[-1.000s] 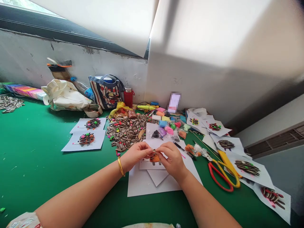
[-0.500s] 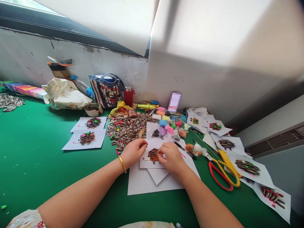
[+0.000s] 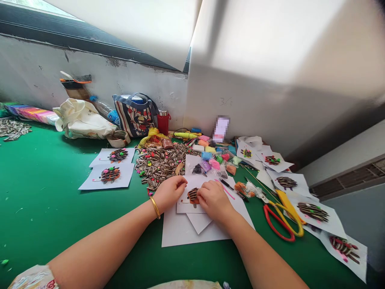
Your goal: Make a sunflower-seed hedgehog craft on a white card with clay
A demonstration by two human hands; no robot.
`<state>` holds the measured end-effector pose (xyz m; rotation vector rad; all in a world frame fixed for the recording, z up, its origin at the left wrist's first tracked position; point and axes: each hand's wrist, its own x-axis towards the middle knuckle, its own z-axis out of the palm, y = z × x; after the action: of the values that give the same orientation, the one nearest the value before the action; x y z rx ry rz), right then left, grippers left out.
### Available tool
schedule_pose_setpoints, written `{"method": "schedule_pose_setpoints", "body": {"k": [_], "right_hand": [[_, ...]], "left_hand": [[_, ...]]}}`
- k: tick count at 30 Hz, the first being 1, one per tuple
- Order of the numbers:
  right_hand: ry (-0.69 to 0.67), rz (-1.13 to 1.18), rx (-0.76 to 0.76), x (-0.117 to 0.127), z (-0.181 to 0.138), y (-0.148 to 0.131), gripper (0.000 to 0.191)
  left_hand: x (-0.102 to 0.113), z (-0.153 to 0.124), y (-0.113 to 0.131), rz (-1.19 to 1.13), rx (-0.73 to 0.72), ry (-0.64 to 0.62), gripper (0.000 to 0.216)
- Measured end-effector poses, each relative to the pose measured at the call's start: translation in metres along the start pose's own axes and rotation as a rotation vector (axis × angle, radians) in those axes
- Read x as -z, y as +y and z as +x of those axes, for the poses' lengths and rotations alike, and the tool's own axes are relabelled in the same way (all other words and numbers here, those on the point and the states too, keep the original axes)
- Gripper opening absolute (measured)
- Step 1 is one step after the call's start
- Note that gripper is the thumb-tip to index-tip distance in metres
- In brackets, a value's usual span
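Observation:
A hedgehog picture (image 3: pixel 193 195), orange-brown clay with striped sunflower seeds pressed in, lies on a white card (image 3: pixel 184 208) in front of me. My right hand (image 3: pixel 215 200) covers its right side; thumb and fingers are pinched together against the clay, and whatever they hold is hidden. At the card's upper left, my left hand (image 3: pixel 171 194) has its fingertips drawn together in a pinch, their contents too small to make out. Larger white sheets (image 3: pixel 177 235) lie beneath the card. Just beyond my left hand spreads a heap of sunflower seeds (image 3: pixel 162 160) mixed with coloured clay bits.
Red-and-yellow-handled scissors (image 3: pixel 284 220) and a yellow cutter (image 3: pixel 287 202) lie to the right. Pens (image 3: pixel 230 186) rest by my right hand. Bagged clay lumps (image 3: pixel 214 163) sit behind. Finished hedgehog cards (image 3: pixel 323 208) line the right edge; two hedgehog cards (image 3: pixel 87 183) lie left.
My right hand has shifted slightly up with its fingers curled closer over the hedgehog's right side, uncovering more of a pink stick beside it. My left hand stays in place.

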<state>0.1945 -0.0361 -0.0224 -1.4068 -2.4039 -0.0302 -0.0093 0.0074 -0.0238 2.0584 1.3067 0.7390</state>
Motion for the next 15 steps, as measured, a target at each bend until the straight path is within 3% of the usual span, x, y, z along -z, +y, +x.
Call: {"method": "schedule_pose_setpoints", "body": {"k": [9, 15], "right_hand": [[0.021, -0.098, 0.045, -0.0026, 0.0002, -0.0019, 0.010], [0.019, -0.038, 0.015, -0.0012, -0.0020, 0.0004, 0.010]], "left_hand": [[0.0011, 0.0000, 0.0013, 0.001, 0.002, 0.003, 0.019], [-0.0006, -0.0008, 0.0006, -0.010, -0.011, 0.001, 0.019]]}}
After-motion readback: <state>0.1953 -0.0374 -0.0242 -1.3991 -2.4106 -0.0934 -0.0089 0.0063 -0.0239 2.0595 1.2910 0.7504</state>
